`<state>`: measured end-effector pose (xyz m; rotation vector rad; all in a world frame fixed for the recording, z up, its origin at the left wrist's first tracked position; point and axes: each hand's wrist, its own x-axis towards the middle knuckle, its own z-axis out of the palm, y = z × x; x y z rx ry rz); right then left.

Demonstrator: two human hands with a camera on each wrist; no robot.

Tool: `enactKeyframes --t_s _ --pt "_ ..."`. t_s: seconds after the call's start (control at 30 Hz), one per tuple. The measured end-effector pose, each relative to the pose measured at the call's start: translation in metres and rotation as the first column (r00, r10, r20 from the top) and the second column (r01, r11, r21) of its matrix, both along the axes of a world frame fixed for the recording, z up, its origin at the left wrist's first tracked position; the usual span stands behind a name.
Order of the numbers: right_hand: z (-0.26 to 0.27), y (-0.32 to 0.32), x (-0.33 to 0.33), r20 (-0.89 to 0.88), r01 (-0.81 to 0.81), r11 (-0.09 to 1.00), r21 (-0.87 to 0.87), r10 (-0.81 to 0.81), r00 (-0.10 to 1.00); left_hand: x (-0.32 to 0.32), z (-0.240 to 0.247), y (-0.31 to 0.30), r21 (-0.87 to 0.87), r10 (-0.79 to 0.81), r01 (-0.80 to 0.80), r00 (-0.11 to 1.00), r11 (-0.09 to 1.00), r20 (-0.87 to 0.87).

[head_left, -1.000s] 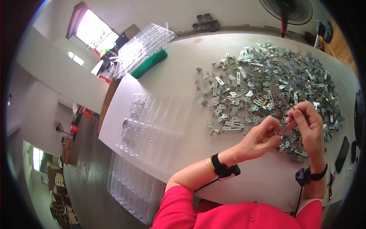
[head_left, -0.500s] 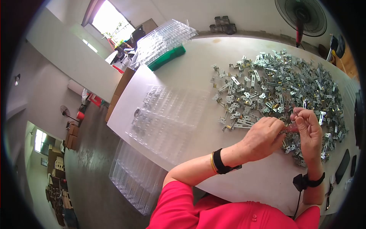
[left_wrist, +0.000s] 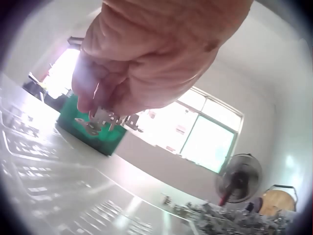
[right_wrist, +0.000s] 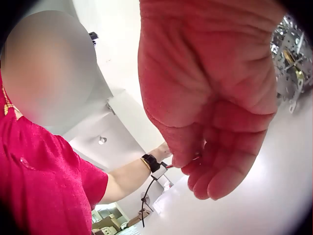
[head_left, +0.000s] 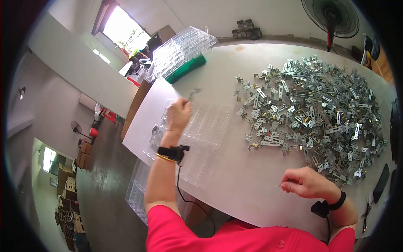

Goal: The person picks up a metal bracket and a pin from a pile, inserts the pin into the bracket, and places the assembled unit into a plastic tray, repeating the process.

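Observation:
Over the clear plastic trays (head_left: pixel 205 126), my left hand (head_left: pixel 178 115) pinches a small metal bracket (head_left: pixel 194 93) by its end. The left wrist view shows the bracket (left_wrist: pixel 105 120) with its holes and bent tabs below the fingertips of the hand (left_wrist: pixel 156 54). My right hand (head_left: pixel 306 182) is above the table's near part, fingers curled, with a tiny thin piece (head_left: pixel 278 185) at its fingertips. Seen from the right wrist, thumb and forefinger of that hand (right_wrist: pixel 210 103) meet; what they pinch is mostly hidden.
A wide pile of metal brackets (head_left: pixel 315 113) covers the table's right side. More clear trays (head_left: pixel 180 50) rest on a green container (head_left: pixel 187 69) at the back left. A dark flat object (head_left: pixel 381 184) and a tool (head_left: pixel 366 216) lie at the right edge.
The hands have parted. My left hand has moved left from the pile to over the trays, carrying a bracket; my right hand has come down and left, nearer my body.

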<state>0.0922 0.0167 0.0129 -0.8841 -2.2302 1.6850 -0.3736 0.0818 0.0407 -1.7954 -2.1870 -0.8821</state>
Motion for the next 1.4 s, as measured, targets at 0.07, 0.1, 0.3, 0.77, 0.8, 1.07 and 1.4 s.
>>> enactKeyframes --t_s 0.07,0.1,0.3,0.77,0.8,1.07,1.4 --pt "-0.013 0.001 -0.001 -0.025 -0.152 0.982 -0.109 0.150 0.988 -0.054 -0.008 0.001 -0.085 0.151 -0.156 0.986 0.984 -0.068" --pt "-0.017 0.002 -0.002 -0.032 -0.181 0.969 -0.169 0.178 0.983 -0.072 -0.010 -0.002 -0.086 0.151 -0.157 0.986 0.984 -0.068" --pt "-0.034 0.015 -0.004 0.081 -0.329 0.941 -0.080 0.336 0.939 -0.120 -0.026 -0.005 -0.280 0.341 -0.364 0.931 0.888 -0.129" --pt "-0.039 0.023 -0.002 0.064 -0.330 0.915 -0.232 0.353 0.933 -0.136 -0.063 0.020 -0.448 0.367 -0.469 0.881 0.761 -0.300" --pt "-0.037 0.023 -0.002 0.068 -0.325 0.911 -0.254 0.352 0.933 -0.136 -0.064 0.020 -0.450 0.364 -0.468 0.882 0.761 -0.300" --pt "-0.045 0.020 0.000 0.022 -0.309 0.925 -0.220 0.321 0.947 -0.127 -0.080 0.028 -0.434 0.325 -0.427 0.900 0.793 -0.291" --pt "-0.042 0.023 -0.003 0.020 -0.353 0.876 -0.329 0.380 0.925 0.101 0.003 0.006 -0.054 -0.422 0.423 0.906 0.905 0.015"
